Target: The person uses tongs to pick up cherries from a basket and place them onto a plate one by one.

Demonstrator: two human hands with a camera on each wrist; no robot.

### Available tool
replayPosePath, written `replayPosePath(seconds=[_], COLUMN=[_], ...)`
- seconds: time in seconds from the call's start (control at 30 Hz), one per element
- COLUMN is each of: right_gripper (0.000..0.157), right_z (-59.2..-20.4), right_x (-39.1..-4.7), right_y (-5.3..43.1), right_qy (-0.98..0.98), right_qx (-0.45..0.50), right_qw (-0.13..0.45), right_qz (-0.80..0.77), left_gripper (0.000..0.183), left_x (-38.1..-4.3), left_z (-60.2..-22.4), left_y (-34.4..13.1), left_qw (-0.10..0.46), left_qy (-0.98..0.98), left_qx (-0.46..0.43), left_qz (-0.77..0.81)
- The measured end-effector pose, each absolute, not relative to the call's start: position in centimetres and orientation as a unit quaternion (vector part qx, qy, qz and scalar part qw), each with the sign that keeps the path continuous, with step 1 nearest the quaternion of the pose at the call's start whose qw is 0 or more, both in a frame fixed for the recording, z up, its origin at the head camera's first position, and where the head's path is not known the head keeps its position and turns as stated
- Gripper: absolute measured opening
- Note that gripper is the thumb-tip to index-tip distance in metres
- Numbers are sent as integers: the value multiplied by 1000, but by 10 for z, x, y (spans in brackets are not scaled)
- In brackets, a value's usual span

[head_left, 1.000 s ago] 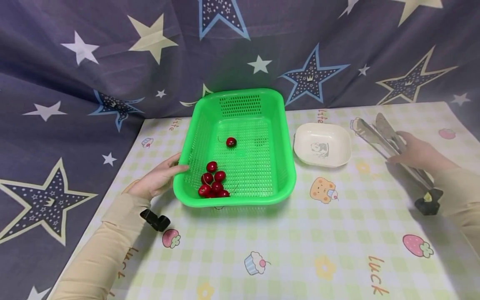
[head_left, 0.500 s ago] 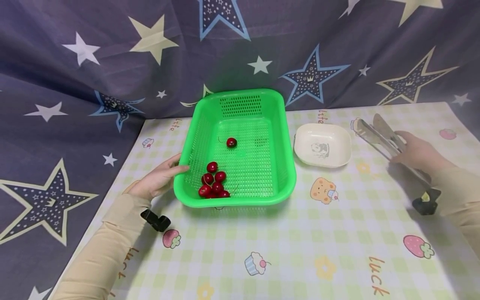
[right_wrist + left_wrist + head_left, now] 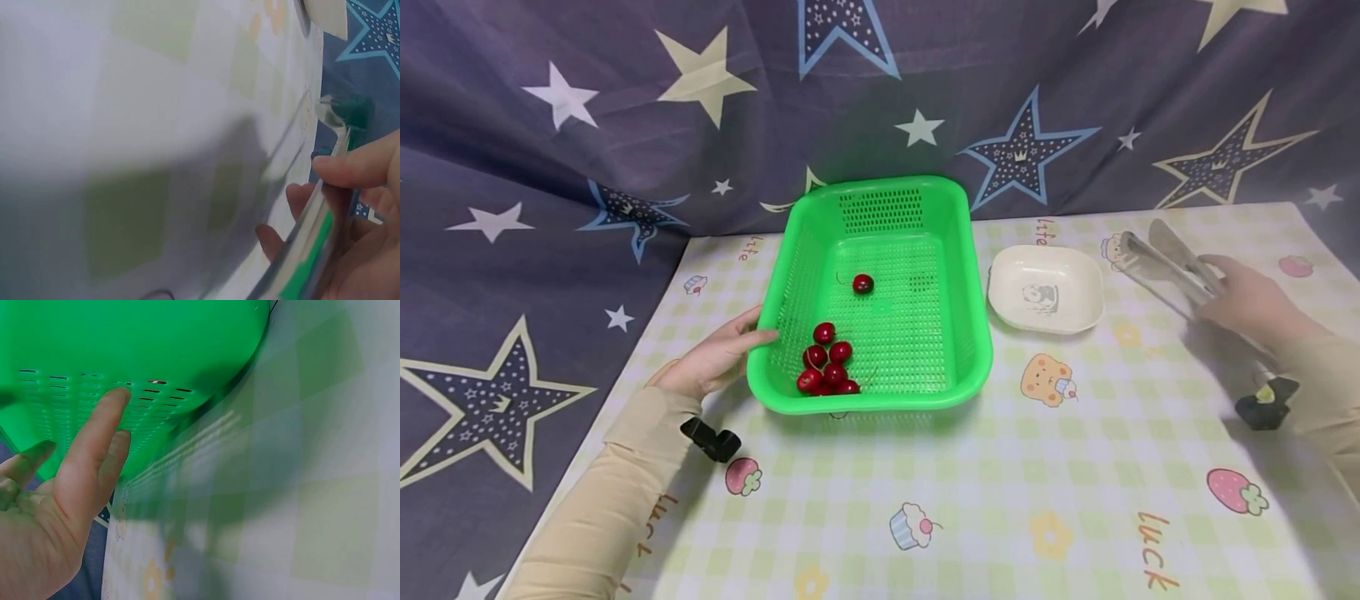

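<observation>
My left hand (image 3: pixel 711 358) is at the left side of a green plastic basket (image 3: pixel 868 403), its thumb at the rim and its fingers fairly straight along the outer wall. The left wrist view shows those fingers (image 3: pixel 94 444) against or very near the slotted wall. Inside the basket, several dark red cherries (image 3: pixel 833 373) cluster in the near left corner, and a single cherry (image 3: pixel 862 284) lies farther back. Over the table's right side, my right hand (image 3: pixel 1255 304) grips metal tongs (image 3: pixel 1176 258) with flat ends spread apart. Nothing shows between those ends.
A white dish (image 3: pixel 1047 289) with a printed picture stands between the basket and the tongs. The checked tablecloth (image 3: pixel 985 508) covers the table, and a dark star-patterned curtain (image 3: pixel 857 108) hangs at its back and left edges.
The right hand has shifted slightly right, and the tongs' ends have moved and turned a little. Left hand, basket, cherries and dish look unmoved.
</observation>
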State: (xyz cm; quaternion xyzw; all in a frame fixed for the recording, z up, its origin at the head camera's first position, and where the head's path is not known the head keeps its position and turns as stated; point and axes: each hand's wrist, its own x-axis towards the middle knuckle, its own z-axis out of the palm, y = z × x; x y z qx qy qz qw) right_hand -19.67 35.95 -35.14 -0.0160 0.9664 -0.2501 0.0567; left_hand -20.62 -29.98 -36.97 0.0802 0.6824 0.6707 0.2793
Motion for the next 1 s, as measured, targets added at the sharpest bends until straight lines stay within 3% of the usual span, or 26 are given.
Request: replayPosePath(seconds=[0.17, 0.37, 0.73, 1.0], right_gripper=[84, 80, 80, 77], right_z=[-350, -339, -320, -307], right_x=[-201, -202, -200, -207], right_y=[365, 366, 353, 338], right_qy=[967, 964, 964, 966], right_qx=[-30, -58, -50, -70], right_qw=[48, 48, 80, 59], right_qz=[-250, -256, -247, -243], left_gripper=[83, 67, 65, 65], left_x=[-203, -212, -216, -222], left_z=[-367, -379, -386, -391], left_y=[-300, -307, -310, -314], left_qw=[278, 281, 286, 287], left_qy=[684, 687, 680, 685], left_qx=[105, 63, 44, 50], left_qz=[666, 667, 674, 668])
